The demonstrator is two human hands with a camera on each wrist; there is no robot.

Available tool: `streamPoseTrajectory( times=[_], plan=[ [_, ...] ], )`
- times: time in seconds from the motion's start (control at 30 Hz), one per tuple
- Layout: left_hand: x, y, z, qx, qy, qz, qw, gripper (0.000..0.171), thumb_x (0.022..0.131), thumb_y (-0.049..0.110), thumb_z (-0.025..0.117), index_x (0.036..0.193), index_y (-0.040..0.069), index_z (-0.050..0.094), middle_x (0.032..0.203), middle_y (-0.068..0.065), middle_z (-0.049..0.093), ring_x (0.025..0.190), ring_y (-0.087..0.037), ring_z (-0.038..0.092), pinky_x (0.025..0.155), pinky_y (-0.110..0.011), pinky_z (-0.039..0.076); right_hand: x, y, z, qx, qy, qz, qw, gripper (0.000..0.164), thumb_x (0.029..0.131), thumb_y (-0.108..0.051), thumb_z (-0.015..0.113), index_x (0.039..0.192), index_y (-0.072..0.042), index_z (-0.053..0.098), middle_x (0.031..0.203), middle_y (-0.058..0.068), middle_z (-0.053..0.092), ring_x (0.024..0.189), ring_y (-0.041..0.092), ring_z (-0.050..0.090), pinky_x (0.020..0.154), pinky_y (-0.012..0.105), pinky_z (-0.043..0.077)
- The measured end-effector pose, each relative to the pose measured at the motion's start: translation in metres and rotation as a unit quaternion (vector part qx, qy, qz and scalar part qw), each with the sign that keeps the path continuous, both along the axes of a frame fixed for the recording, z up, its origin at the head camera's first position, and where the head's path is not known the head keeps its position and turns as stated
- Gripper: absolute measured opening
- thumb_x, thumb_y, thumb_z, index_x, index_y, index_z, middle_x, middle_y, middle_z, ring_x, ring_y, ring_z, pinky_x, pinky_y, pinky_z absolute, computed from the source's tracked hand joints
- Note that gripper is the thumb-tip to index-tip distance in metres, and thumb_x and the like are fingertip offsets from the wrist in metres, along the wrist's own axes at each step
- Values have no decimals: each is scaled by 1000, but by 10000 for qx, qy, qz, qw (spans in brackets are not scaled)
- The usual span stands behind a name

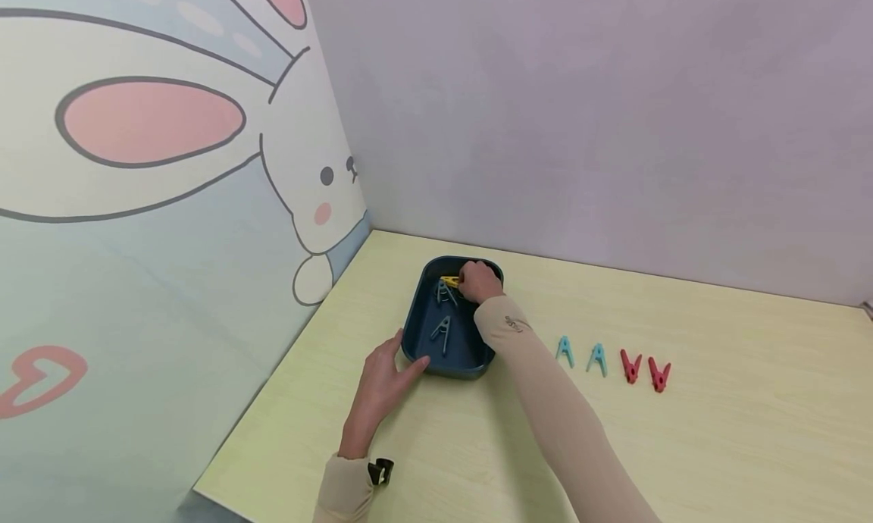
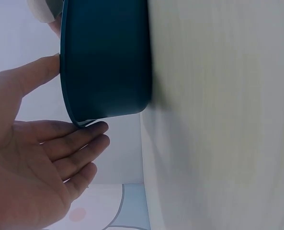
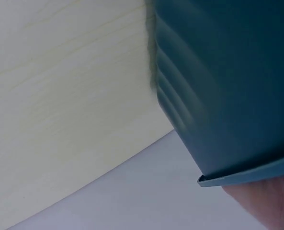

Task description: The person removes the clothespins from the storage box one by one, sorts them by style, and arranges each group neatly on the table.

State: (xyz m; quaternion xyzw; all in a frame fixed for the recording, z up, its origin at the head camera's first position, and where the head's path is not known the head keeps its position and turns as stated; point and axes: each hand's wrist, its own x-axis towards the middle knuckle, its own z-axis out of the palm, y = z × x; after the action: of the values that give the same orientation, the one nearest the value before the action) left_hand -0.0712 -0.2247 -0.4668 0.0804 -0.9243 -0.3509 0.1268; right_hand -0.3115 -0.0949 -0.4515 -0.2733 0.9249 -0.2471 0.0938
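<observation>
2 blue clips (image 1: pixel 564 344) and 2 red clips (image 1: pixel 631 371) are lying on the counter (image 1: pixel 750 417), right sleeve (image 1: pixel 546 402) partly blocking the tray (image 1: pixel 470 346). Inside, 2 grey-blue clips (image 1: pixel 445 324) are resting; fingers of the right hand (image 1: pixel 480 282) are pinching a yellow clip (image 1: pixel 449 282). Left hand (image 1: pixel 382 383), fingers extended, is touching the tray.

Table (image 1: pixel 764 386), viewed remotely: tray (image 1: pixel 472 352) toward back left; back wall (image 1: pixel 580 129) behind, side wall (image 1: pixel 170 295) left. In tray, I count: front clothespin (image 1: pixel 445 327), rear clothespin (image 1: pixel 442 286), third clothespin (image 1: pixel 451 281) at right hand (image 1: pixel 480 282), perhaps others hidden beneath. Near-left tray corner: left hand (image 1: pixel 382 377). Right of tray: four clothespins (image 1: pixel 597 355), in a row.
</observation>
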Motion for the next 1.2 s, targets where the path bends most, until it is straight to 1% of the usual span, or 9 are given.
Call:
streamPoseTrajectory(
  times=[0.13,0.23,0.33,0.43,0.6,0.73,0.83,0.97,1.2],
  plan=[
    [1,-2,0,-11,36,-45,10000,74,97,34,74,147,-14,47,144,-32,54,134,-47,51,107,-59,44,1,-2,-2,14,20,-67,10000,19,102,-5,61,90,-3,76,85,13,66,71,27,60,69,42,53],
    [3,-3,-1,-9,40,-73,10000,74,97,34,74,147,-14,47,143,-31,54,133,-47,51,107,-59,44,3,-2,-3,-4,70,-85,9999,20,101,-5,62,85,-4,74,81,10,62,68,24,56,67,41,52],
    [4,-3,0,-20,28,-77,10000,74,97,34,73,147,-14,47,144,-31,54,134,-47,51,107,-59,44,5,0,-2,-42,91,-47,9999,28,102,-5,60,75,-5,68,71,10,54,62,24,49,63,40,47],
    [4,-3,-1,-35,9,-72,10000,74,97,35,73,147,-14,47,144,-31,54,133,-47,51,108,-59,43,6,1,-4,-56,151,7,9999,33,102,-4,60,70,-7,64,70,10,51,63,24,46,62,40,45],
    [4,-3,0,-23,6,-64,10000,75,97,36,73,147,-14,47,144,-31,54,134,-47,51,107,-59,43,7,2,-6,-54,266,39,9996,27,102,-5,60,77,-6,69,89,15,57,77,28,53,70,44,50],
    [5,-2,1,-13,-4,-58,10000,75,97,36,73,147,-13,47,144,-31,54,134,-47,51,108,-59,43,8,3,-6,-48,281,28,9996,22,103,-6,60,84,-4,72,101,19,59,86,31,55,77,48,52],
    [4,-1,0,-31,4,-60,10000,75,97,36,73,147,-14,47,144,-31,55,133,-47,51,108,-59,43,8,4,-5,-61,328,38,9994,21,103,-6,60,85,-4,72,104,19,58,88,31,54,79,48,52],
    [3,0,0,-42,15,-57,10000,76,98,38,73,147,-14,47,143,-31,54,133,-47,51,107,-59,44,8,6,-5,-167,475,71,9987,25,103,-8,60,80,-6,70,105,19,58,87,30,54,80,48,52],
    [0,1,0,-58,33,-36,10000,75,98,36,73,147,-14,47,144,-30,55,134,-47,51,107,-59,44,11,8,-1,-303,794,180,9962,25,103,-9,61,80,-7,69,98,15,58,85,28,53,79,45,51]
  ],
)
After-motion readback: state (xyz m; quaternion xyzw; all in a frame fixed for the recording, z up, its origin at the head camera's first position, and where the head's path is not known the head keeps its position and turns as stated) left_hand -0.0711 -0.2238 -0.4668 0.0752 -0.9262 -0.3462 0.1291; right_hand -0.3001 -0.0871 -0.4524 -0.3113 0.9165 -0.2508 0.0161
